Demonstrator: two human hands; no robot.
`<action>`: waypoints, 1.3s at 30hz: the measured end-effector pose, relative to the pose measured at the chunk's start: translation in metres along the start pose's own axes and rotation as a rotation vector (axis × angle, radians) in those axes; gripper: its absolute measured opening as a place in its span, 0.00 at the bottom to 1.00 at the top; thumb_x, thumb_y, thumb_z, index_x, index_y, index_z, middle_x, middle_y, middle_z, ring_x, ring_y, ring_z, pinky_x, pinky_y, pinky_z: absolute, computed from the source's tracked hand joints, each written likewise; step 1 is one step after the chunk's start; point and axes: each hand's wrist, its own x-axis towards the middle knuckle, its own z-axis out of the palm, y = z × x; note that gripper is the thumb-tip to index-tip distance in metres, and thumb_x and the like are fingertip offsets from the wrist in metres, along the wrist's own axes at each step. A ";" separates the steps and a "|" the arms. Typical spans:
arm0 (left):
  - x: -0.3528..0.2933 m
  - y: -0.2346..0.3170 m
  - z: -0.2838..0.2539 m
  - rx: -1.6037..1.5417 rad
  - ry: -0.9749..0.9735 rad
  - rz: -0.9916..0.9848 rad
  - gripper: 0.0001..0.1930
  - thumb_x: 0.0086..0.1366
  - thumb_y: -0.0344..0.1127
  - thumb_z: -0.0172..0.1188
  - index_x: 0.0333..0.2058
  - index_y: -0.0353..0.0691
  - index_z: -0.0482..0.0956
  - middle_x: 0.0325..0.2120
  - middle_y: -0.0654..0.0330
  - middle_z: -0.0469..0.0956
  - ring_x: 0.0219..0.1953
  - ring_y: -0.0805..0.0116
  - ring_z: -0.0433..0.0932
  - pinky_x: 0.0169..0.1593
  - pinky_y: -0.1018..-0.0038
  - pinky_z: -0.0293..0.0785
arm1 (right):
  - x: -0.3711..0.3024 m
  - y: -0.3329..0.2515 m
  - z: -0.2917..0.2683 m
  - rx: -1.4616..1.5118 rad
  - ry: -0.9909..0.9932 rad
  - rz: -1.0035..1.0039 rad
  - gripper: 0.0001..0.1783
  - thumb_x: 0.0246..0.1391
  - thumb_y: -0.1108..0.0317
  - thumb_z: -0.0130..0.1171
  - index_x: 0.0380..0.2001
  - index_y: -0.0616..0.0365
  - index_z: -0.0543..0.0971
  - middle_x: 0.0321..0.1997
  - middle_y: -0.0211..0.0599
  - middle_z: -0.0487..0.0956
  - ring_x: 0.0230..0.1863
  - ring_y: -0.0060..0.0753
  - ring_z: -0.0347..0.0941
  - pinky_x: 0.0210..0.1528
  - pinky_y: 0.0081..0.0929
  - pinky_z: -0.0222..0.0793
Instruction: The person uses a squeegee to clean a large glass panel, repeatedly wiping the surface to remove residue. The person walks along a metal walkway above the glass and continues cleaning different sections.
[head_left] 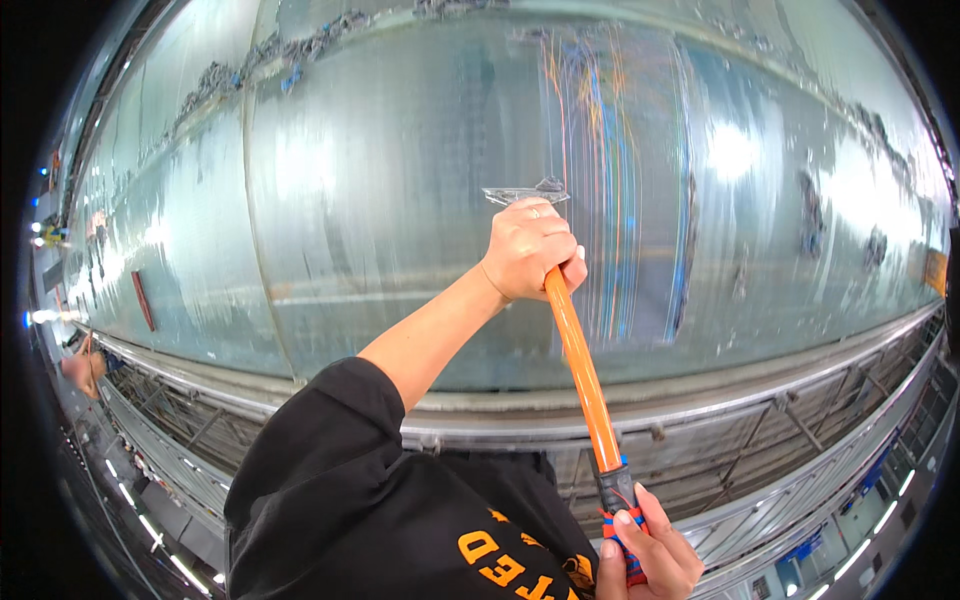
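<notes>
My left hand (pixel 533 248) is wrapped round the far part of an orange pole (pixel 580 365), just behind the tool's head. That head is a narrow metal crosspiece (pixel 510 194), partly hidden by my knuckles, with a grey clump of lint (pixel 550 184) against it. My right hand (pixel 650 550) grips the pole's near end, which is wrapped in black, red and blue tape (pixel 622 512). Beneath the head lies a wide, shiny, pale green sheet (pixel 400 200). Many coloured threads (pixel 610 200) run over it in long lines beside my left hand and tangle at the far end.
Grey lint heaps (pixel 300 45) lie along the far part of the sheet, with more clumps (pixel 811 210) at right. A reddish-brown strip (pixel 143 300) rests at left. A metal rail (pixel 700 408) borders the near edge. Another person (pixel 84 367) is at the far left.
</notes>
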 end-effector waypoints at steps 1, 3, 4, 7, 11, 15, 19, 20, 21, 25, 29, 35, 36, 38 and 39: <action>0.015 -0.019 -0.002 0.010 0.023 0.013 0.12 0.46 0.32 0.66 0.13 0.47 0.69 0.13 0.63 0.69 0.17 0.59 0.71 0.28 0.67 0.74 | 0.022 -0.003 0.002 -0.012 0.006 -0.024 0.14 0.57 0.83 0.68 0.48 0.70 0.88 0.56 0.69 0.86 0.48 0.52 0.90 0.50 0.33 0.85; 0.047 -0.061 -0.005 0.026 0.065 0.040 0.11 0.45 0.33 0.66 0.13 0.47 0.70 0.13 0.63 0.70 0.17 0.59 0.72 0.28 0.67 0.74 | 0.065 -0.007 0.007 -0.036 0.020 -0.065 0.14 0.57 0.83 0.68 0.48 0.70 0.88 0.55 0.69 0.86 0.48 0.52 0.90 0.50 0.32 0.85; 0.066 -0.088 -0.006 0.042 0.095 0.083 0.12 0.47 0.31 0.65 0.13 0.46 0.69 0.13 0.62 0.69 0.17 0.58 0.71 0.28 0.66 0.73 | 0.092 -0.008 0.014 -0.040 0.034 -0.063 0.15 0.57 0.83 0.67 0.48 0.70 0.88 0.55 0.69 0.86 0.47 0.51 0.90 0.50 0.32 0.85; 0.138 -0.169 -0.014 0.116 0.161 0.183 0.13 0.49 0.29 0.65 0.14 0.45 0.68 0.13 0.61 0.68 0.18 0.56 0.70 0.28 0.65 0.72 | 0.171 -0.013 0.027 -0.021 0.107 -0.119 0.17 0.49 0.81 0.68 0.45 0.66 0.88 0.53 0.73 0.86 0.45 0.54 0.91 0.50 0.37 0.84; 0.183 -0.242 -0.029 0.231 0.147 0.183 0.11 0.47 0.30 0.65 0.15 0.46 0.69 0.14 0.62 0.69 0.19 0.56 0.71 0.30 0.66 0.75 | 0.248 -0.001 0.053 0.009 0.187 -0.263 0.16 0.51 0.82 0.68 0.45 0.67 0.89 0.49 0.67 0.88 0.47 0.56 0.91 0.50 0.35 0.85; 0.156 -0.213 -0.022 0.198 0.136 0.144 0.12 0.47 0.31 0.66 0.15 0.47 0.69 0.15 0.64 0.71 0.21 0.57 0.71 0.31 0.65 0.74 | 0.213 0.005 0.053 -0.002 0.179 -0.212 0.16 0.52 0.83 0.67 0.46 0.69 0.89 0.44 0.61 0.89 0.53 0.59 0.89 0.56 0.40 0.84; 0.094 -0.127 -0.018 0.142 0.150 0.160 0.14 0.51 0.31 0.67 0.14 0.47 0.70 0.15 0.62 0.70 0.22 0.58 0.72 0.33 0.64 0.74 | 0.115 0.005 0.038 -0.060 0.145 -0.158 0.16 0.53 0.81 0.68 0.46 0.69 0.89 0.45 0.58 0.90 0.54 0.56 0.89 0.56 0.38 0.83; 0.071 -0.104 -0.017 0.140 0.121 0.141 0.12 0.49 0.32 0.68 0.15 0.48 0.72 0.16 0.64 0.72 0.23 0.58 0.73 0.34 0.64 0.74 | 0.087 0.010 0.037 -0.042 0.146 -0.185 0.15 0.54 0.81 0.69 0.46 0.69 0.89 0.46 0.58 0.90 0.54 0.56 0.89 0.56 0.37 0.83; 0.050 -0.083 -0.018 0.143 0.090 0.113 0.10 0.47 0.34 0.69 0.16 0.50 0.74 0.17 0.65 0.74 0.24 0.58 0.74 0.35 0.63 0.74 | 0.062 0.014 0.037 -0.022 0.137 -0.211 0.15 0.54 0.81 0.69 0.46 0.68 0.89 0.47 0.58 0.90 0.54 0.55 0.89 0.55 0.37 0.83; -0.033 0.015 -0.018 0.104 0.050 0.059 0.12 0.49 0.32 0.68 0.16 0.49 0.72 0.16 0.64 0.72 0.23 0.58 0.74 0.34 0.63 0.74 | -0.054 0.034 0.040 0.064 0.129 -0.100 0.15 0.54 0.81 0.69 0.47 0.68 0.89 0.49 0.61 0.89 0.52 0.53 0.90 0.52 0.34 0.84; -0.109 0.110 -0.013 0.080 -0.042 0.028 0.15 0.51 0.32 0.68 0.15 0.48 0.69 0.15 0.62 0.70 0.22 0.57 0.74 0.34 0.62 0.75 | -0.165 0.057 0.041 0.080 0.140 -0.001 0.16 0.53 0.80 0.70 0.46 0.68 0.89 0.50 0.63 0.88 0.50 0.52 0.90 0.51 0.35 0.84; -0.179 0.209 0.007 -0.076 -0.119 0.000 0.16 0.51 0.31 0.69 0.15 0.47 0.68 0.15 0.62 0.70 0.21 0.56 0.73 0.33 0.62 0.74 | -0.274 0.079 0.030 0.038 0.148 0.054 0.15 0.51 0.79 0.71 0.45 0.70 0.89 0.48 0.65 0.89 0.52 0.57 0.90 0.53 0.37 0.85; -0.181 0.212 0.007 -0.072 -0.122 0.004 0.16 0.50 0.31 0.69 0.15 0.47 0.68 0.15 0.62 0.70 0.21 0.56 0.73 0.32 0.62 0.74 | -0.278 0.077 0.029 0.056 0.154 0.059 0.14 0.52 0.79 0.71 0.44 0.69 0.89 0.47 0.64 0.89 0.53 0.58 0.89 0.53 0.38 0.85; -0.182 0.208 0.013 -0.068 -0.119 0.003 0.16 0.49 0.31 0.69 0.15 0.47 0.68 0.15 0.62 0.70 0.20 0.57 0.73 0.31 0.62 0.73 | -0.273 0.074 0.028 0.054 0.123 0.062 0.14 0.52 0.79 0.71 0.43 0.68 0.89 0.46 0.63 0.89 0.54 0.58 0.89 0.53 0.38 0.85; -0.177 0.202 0.015 -0.061 -0.108 0.014 0.16 0.49 0.31 0.69 0.15 0.47 0.67 0.15 0.62 0.70 0.20 0.57 0.73 0.31 0.63 0.73 | -0.267 0.074 0.027 0.052 0.106 0.060 0.14 0.51 0.79 0.71 0.43 0.68 0.90 0.46 0.63 0.89 0.54 0.58 0.89 0.54 0.38 0.85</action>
